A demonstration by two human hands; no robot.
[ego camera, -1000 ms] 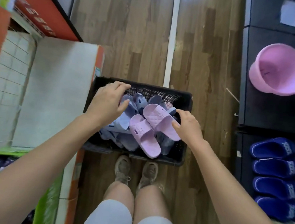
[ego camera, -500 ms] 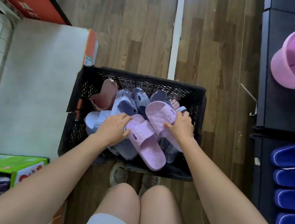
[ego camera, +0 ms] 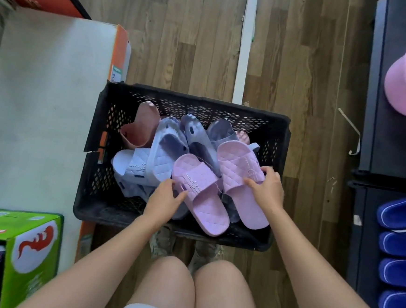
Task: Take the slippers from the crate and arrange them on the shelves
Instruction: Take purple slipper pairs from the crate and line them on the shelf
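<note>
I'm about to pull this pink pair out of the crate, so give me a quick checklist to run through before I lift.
1. Right hand gripping the right pink slipper: ok, thumb and fingers curl round its strap.
2. Left hand gripping the left pink slipper: not ok, it only touches the slipper's edge.
3. Both slippers free on top of the pile: ok, nothing lies over them.
4. Pair tied together: cannot tell, a thin thread seems to run between them.
5. Room on the shelf near the dark blue slippers: cannot tell, the frame cuts it off.
</note>
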